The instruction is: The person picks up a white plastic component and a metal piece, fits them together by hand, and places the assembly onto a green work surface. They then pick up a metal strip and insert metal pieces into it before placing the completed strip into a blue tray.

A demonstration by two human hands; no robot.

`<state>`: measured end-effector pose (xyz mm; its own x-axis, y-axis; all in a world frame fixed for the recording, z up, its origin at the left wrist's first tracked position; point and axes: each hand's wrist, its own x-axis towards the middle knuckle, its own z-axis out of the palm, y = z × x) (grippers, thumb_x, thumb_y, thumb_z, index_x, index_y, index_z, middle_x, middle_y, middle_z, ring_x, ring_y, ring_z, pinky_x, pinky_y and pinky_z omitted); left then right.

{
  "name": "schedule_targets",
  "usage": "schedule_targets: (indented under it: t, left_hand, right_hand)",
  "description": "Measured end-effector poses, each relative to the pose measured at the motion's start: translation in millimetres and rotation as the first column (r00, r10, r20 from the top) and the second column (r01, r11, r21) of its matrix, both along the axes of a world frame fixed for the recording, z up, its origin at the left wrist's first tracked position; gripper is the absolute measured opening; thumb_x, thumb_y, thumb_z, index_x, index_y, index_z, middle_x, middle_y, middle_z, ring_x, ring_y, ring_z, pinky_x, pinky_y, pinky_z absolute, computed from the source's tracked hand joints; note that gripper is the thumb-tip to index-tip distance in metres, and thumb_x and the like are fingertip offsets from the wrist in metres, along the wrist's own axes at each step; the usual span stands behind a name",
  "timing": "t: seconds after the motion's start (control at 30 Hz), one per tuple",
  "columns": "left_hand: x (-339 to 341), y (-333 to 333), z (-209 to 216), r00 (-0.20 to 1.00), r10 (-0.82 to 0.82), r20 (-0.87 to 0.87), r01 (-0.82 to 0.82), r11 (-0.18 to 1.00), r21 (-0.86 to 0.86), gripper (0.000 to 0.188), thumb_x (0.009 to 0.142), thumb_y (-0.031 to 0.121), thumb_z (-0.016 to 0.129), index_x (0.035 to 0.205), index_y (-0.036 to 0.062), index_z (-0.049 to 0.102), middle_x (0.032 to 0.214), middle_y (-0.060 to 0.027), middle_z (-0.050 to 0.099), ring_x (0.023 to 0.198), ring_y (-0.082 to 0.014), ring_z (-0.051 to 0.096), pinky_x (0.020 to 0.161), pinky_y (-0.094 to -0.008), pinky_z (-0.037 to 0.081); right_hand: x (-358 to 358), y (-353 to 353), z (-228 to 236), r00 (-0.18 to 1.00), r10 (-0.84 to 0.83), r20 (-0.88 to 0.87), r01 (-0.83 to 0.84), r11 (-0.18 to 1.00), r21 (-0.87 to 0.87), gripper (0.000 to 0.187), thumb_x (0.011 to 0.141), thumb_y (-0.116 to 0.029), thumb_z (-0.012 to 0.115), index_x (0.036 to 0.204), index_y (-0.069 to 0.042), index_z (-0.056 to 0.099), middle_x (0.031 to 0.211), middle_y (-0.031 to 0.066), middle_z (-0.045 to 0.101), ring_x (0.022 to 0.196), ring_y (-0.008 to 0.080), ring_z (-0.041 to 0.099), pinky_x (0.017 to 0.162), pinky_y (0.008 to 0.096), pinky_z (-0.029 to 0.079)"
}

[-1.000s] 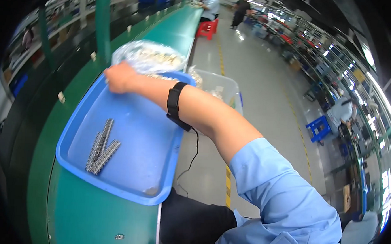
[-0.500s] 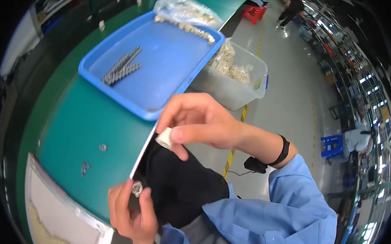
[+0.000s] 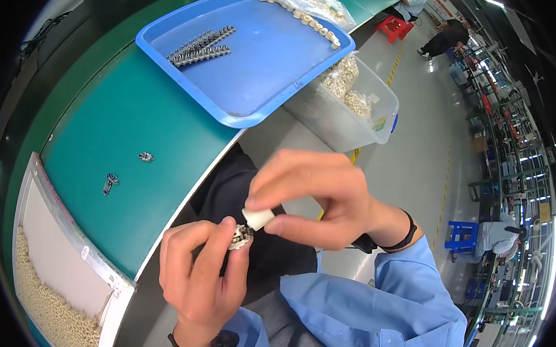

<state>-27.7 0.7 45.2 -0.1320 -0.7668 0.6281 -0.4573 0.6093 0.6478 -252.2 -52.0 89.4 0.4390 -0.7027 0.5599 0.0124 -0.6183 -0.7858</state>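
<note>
My left hand (image 3: 207, 270) pinches a small round part (image 3: 240, 237), cream-coloured with dark metal pieces inside, between thumb and forefinger. Just above and to its right, my right hand (image 3: 317, 197) grips a white plastic cap (image 3: 258, 218) between thumb and fingers. The cap is tilted, and its lower edge meets or nearly meets the round part; I cannot tell whether they touch. Both hands are over my lap, off the bench edge. On the green bench (image 3: 98, 132) lie a small metal piece (image 3: 146, 157) and a darker cluster of metal pieces (image 3: 111, 183).
A blue tray (image 3: 243, 118) holds dark metal strips (image 3: 203, 47) and a row of cream caps (image 3: 308, 21). Beside it stands a clear bin (image 3: 356, 130) with bagged cream parts (image 3: 343, 73). A white-walled box (image 3: 68, 225) of small cream pieces sits near left. People are farther off.
My hands have come together: the left rose and moved right with the round part, the right shifted right with the cap, now beside it. The view has shifted, showing more of the near-left box.
</note>
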Motion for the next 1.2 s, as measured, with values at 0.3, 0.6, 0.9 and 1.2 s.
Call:
schedule_targets:
  t: [0.3,0.6,0.9,1.2]
  left_hand:
    - [-14.2,-24.1,8.3,0.992,-0.106,0.066,0.113,0.987,-0.11,0.036,0.069,-0.003,0.08,0.105,-0.0026,0.072,0.091,-0.0117,0.062,0.075,-0.0268,0.061,0.062,-0.035,0.052]
    - [-11.2,-26.5,3.9,0.983,-0.172,0.068,0.18,0.971,-0.159,0.034,0.069,-0.005,0.078,0.102,-0.0053,0.071,0.09,-0.0121,0.064,0.073,-0.027,0.062,0.06,-0.0345,0.052]
    - [-4.4,-30.1,-3.5,0.986,-0.165,0.015,0.166,0.98,-0.114,0.03,0.071,-0.006,0.076,0.1,-0.0059,0.069,0.091,-0.0133,0.065,0.074,-0.0281,0.063,0.062,-0.0345,0.053]
    - [21.8,-34.8,7.8,1.0,0.022,0.014,-0.024,0.982,0.185,0.025,0.076,-0.008,0.074,0.101,-0.0046,0.068,0.094,-0.0151,0.067,0.08,-0.0263,0.065,0.072,-0.0313,0.053]
  right_hand:
    - [-3.6,0.2,10.9,0.956,-0.117,-0.27,0.033,0.954,-0.298,0.026,0.078,-0.002,0.078,0.102,0.006,0.074,0.089,0.0151,0.068,0.066,0.0226,0.062,0.058,0.0321,0.05]
    - [1.4,0.4,4.8,0.96,-0.083,-0.266,-0.013,0.94,-0.341,0.023,0.08,-0.003,0.077,0.099,0.009,0.073,0.086,0.0155,0.066,0.066,0.0227,0.062,0.057,0.0322,0.05]
    - [11.3,-7.9,7.7,0.937,-0.135,-0.323,-0.057,0.851,-0.521,0.022,0.082,-0.003,0.076,0.1,0.009,0.071,0.086,0.0141,0.065,0.064,0.0226,0.06,0.056,0.0319,0.049]
    - [48.7,-37.4,-9.5,0.94,-0.129,-0.315,-0.01,0.914,-0.406,0.036,0.085,-0.015,0.074,0.117,0.001,0.067,0.086,0.0091,0.063,0.068,0.0234,0.059,0.062,0.0337,0.045]
